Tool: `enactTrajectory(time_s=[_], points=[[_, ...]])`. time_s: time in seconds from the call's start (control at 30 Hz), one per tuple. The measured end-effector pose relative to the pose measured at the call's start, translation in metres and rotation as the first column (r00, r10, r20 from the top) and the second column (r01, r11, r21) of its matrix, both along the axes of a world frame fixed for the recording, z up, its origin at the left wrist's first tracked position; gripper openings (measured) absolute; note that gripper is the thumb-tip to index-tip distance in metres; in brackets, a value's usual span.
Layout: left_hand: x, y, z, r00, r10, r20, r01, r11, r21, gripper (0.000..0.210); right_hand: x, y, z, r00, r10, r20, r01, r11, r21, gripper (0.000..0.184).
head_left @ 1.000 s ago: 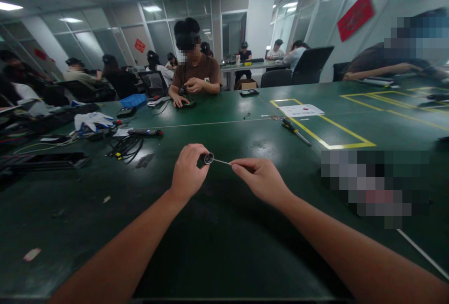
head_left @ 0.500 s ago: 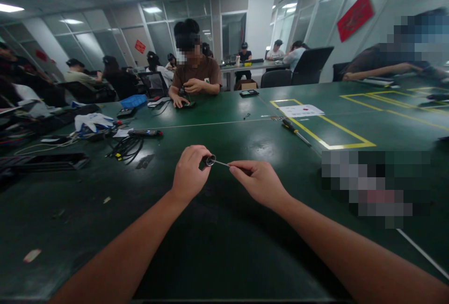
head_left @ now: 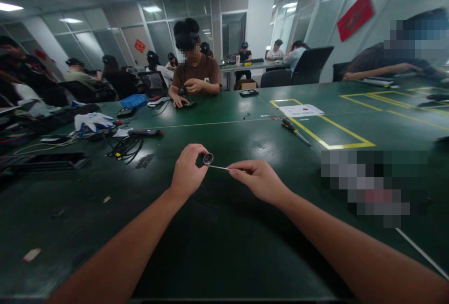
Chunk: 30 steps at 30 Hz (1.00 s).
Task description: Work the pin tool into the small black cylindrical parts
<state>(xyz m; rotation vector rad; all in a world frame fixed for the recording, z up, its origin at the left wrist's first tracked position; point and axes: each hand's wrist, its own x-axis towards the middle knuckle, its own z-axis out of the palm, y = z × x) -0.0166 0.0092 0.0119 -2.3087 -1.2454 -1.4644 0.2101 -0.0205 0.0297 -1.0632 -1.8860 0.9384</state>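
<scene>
stick (head_left: 219, 168) perhaps against round piece (head_left: 208, 159)

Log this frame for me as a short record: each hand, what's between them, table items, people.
Left hand: left hand holds a small round part, its ringed end facing the camera
Right hand: right hand pinches a thin rod
Between hands: rod tip at the round part's lower edge; contact cannot be told
Table: green table, with a screwdriver ahead on the right, white gloves and a black cable on the left
People: co-worker across the table, others behind
</scene>
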Motion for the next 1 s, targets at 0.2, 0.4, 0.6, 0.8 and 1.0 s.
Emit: enactTrajectory(time_s=[0.2,0.4,0.6,0.8,1.0], points=[[0.001,-0.001,0.001,1.0,-0.004,0.008,0.005,1.0,-0.026,0.026,-0.001,-0.005,0.004,0.988,-0.127,0.089,0.118,0.988,0.097,0.023],[0.003,-0.003,0.001,0.999,-0.012,-0.037,0.012,1.0,0.019,0.027,-0.005,-0.008,0.005,0.979,-0.159,0.128,0.14,0.98,0.143,0.024],[0.004,-0.003,0.001,0.997,-0.004,-0.073,0.007,0.999,0.038,0.025,-0.005,-0.008,0.004,0.973,-0.182,0.14,0.161,0.976,0.15,0.025],[0.005,-0.003,0.001,0.995,0.002,-0.101,0.004,0.998,0.066,0.026,-0.008,-0.009,0.004,0.971,-0.185,0.152,0.163,0.976,0.143,0.025],[0.005,-0.004,0.0,0.992,-0.011,-0.129,0.019,0.998,0.062,0.024,-0.011,-0.011,0.001,0.969,-0.198,0.148,0.18,0.975,0.128,0.025]])
